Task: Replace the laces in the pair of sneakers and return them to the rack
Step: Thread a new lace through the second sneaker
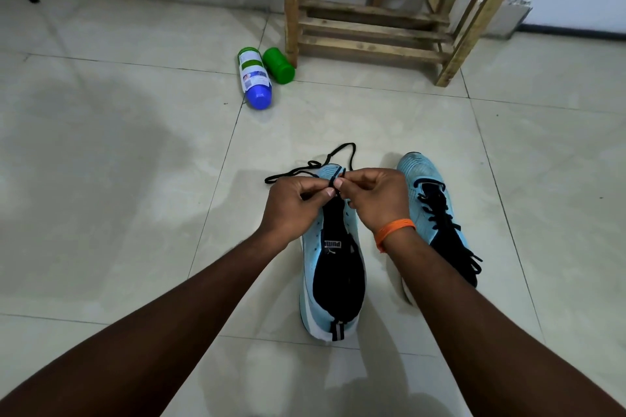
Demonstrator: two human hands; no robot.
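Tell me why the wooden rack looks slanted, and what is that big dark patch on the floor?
Head view: the wide-angle lens splays the rack posts outward near the top edge; the dark patch on the floor at left is a soft shadow, probably the person's own; the tiles show faint glare; the lace looks sharp, without blur.

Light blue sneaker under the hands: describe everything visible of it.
A light blue mesh-looking sneaker with black tongue and lining, white sole and a grey heel tab. It stands upright on the pale tiled floor, heel toward the camera. The visible eyelets look empty. The left hand and right hand cover its front, pinching a black lace whose loose ends trail past the toe.
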